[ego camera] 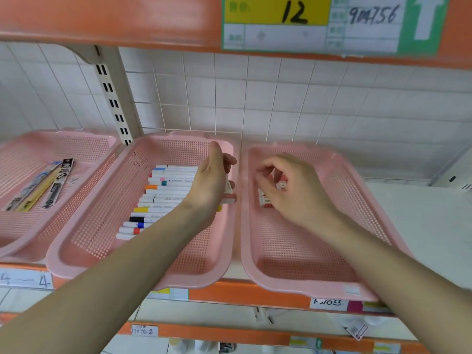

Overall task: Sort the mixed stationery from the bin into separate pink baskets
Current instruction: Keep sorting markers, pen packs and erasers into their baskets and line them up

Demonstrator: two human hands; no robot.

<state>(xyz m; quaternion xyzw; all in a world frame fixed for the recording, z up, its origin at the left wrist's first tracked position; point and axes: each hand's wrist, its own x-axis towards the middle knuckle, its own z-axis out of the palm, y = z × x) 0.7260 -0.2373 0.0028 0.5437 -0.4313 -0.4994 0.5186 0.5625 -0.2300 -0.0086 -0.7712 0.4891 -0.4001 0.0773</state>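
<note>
Shelf (421, 218) — pink left basket (97, 175), middle basket (102, 272), right basket (306, 287), side by side.

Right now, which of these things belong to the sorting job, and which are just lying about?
Part of the job: left hand, holding a small box; right hand over the boxes in the right basket; markers in the middle basket; packaged pens in the left basket.
Just lying about: price label above; shelf tags; packet on the lower shelf.

The baskets (246, 226) are smooth pink plastic, walls and floors finely perforated. The markers (168, 192) have glossy white plastic barrels. Wall tiles (281, 98) look glazed; the shelf edge (242, 293) is orange painted metal with paper labels (327, 304).
</note>
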